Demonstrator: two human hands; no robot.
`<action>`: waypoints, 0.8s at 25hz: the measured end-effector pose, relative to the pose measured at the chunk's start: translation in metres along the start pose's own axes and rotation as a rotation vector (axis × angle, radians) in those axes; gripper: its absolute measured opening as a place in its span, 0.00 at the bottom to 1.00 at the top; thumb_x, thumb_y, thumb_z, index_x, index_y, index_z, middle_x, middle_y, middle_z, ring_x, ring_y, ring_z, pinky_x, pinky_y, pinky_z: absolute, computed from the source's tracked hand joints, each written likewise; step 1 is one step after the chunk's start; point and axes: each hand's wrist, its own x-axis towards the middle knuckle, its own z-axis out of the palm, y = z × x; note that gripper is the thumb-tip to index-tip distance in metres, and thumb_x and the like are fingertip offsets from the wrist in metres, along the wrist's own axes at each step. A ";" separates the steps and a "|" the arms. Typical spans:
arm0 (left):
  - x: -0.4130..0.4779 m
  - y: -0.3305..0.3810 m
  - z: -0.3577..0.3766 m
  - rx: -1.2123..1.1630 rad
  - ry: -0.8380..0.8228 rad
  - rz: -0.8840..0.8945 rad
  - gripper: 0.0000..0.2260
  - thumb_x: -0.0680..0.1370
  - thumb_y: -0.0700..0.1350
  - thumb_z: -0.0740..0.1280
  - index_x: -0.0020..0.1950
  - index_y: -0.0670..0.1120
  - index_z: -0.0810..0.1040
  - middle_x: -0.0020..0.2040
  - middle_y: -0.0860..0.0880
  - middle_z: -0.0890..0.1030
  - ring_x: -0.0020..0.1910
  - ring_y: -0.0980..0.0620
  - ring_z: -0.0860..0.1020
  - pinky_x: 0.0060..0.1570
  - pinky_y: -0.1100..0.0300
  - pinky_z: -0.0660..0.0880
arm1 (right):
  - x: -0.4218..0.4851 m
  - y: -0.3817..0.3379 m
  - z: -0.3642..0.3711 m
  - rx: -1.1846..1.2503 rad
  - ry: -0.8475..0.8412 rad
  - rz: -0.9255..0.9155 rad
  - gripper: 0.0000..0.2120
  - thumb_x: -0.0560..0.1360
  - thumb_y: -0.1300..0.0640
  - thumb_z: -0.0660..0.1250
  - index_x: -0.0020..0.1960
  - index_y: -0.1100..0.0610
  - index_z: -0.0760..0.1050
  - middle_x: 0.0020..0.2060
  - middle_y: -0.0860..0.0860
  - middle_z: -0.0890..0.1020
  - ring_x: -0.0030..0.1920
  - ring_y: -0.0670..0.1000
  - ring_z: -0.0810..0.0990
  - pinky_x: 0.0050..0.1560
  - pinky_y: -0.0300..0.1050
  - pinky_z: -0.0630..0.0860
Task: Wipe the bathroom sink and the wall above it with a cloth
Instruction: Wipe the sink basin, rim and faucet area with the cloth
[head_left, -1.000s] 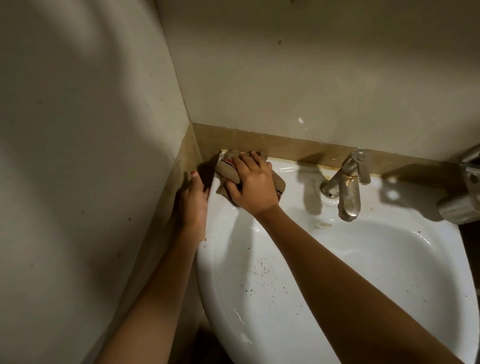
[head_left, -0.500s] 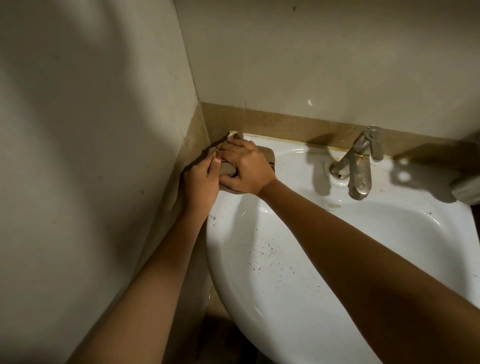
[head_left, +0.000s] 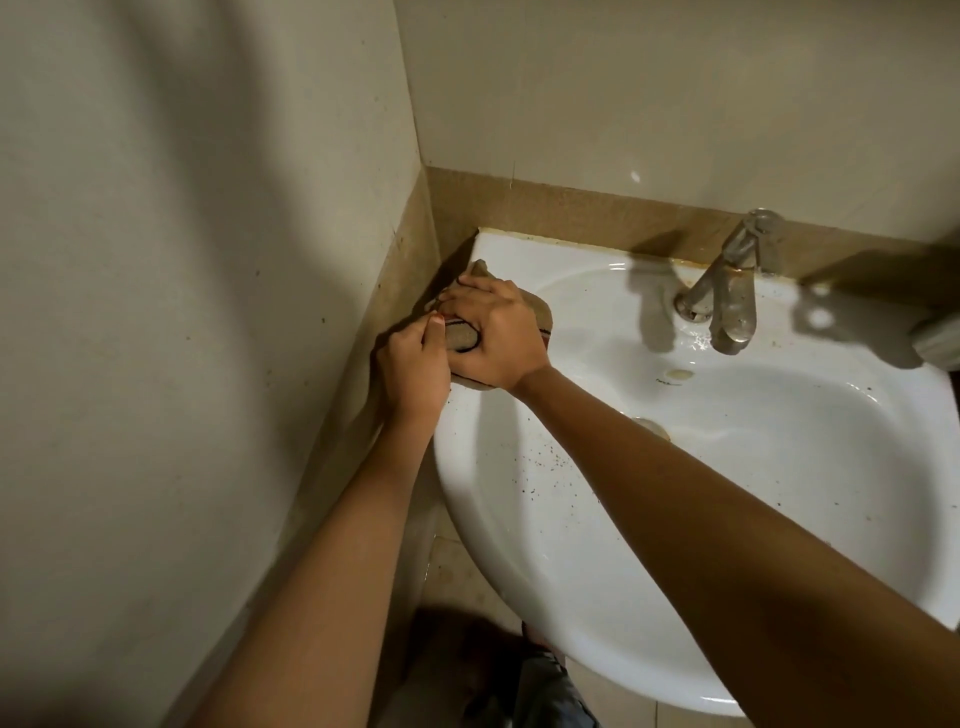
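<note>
Cloth bunched on sink rim, right hand pressing down, left hand grip pinching its edge.

One sink, one faucet, one cloth, two hands (left hand, right hand).

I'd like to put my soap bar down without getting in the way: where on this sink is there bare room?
The back ledge of the sink between the cloth and the tap is bare, as is the rim right of the tap. The basin is open too, though speckled with dirt. The left back corner is crowded: the left hand and right hand both grip the cloth there.
</note>
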 end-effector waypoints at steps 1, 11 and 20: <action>-0.004 -0.002 -0.001 -0.017 0.004 -0.007 0.15 0.81 0.42 0.57 0.54 0.37 0.81 0.50 0.40 0.83 0.44 0.49 0.78 0.44 0.63 0.70 | -0.003 -0.002 0.001 -0.002 -0.003 0.007 0.24 0.66 0.40 0.62 0.48 0.57 0.84 0.47 0.51 0.86 0.58 0.55 0.80 0.59 0.47 0.69; -0.050 -0.034 -0.029 -0.122 0.020 -0.060 0.13 0.79 0.42 0.60 0.56 0.40 0.81 0.50 0.42 0.84 0.48 0.47 0.81 0.47 0.60 0.76 | -0.051 -0.042 0.005 0.057 -0.050 0.003 0.22 0.64 0.42 0.65 0.47 0.57 0.83 0.49 0.52 0.85 0.61 0.55 0.78 0.62 0.41 0.64; -0.110 -0.043 -0.037 -0.163 0.091 -0.172 0.13 0.79 0.40 0.60 0.59 0.40 0.79 0.55 0.42 0.83 0.53 0.47 0.80 0.48 0.63 0.72 | -0.101 -0.067 -0.004 0.267 -0.197 0.068 0.17 0.62 0.54 0.74 0.50 0.58 0.82 0.55 0.55 0.83 0.65 0.55 0.74 0.71 0.49 0.61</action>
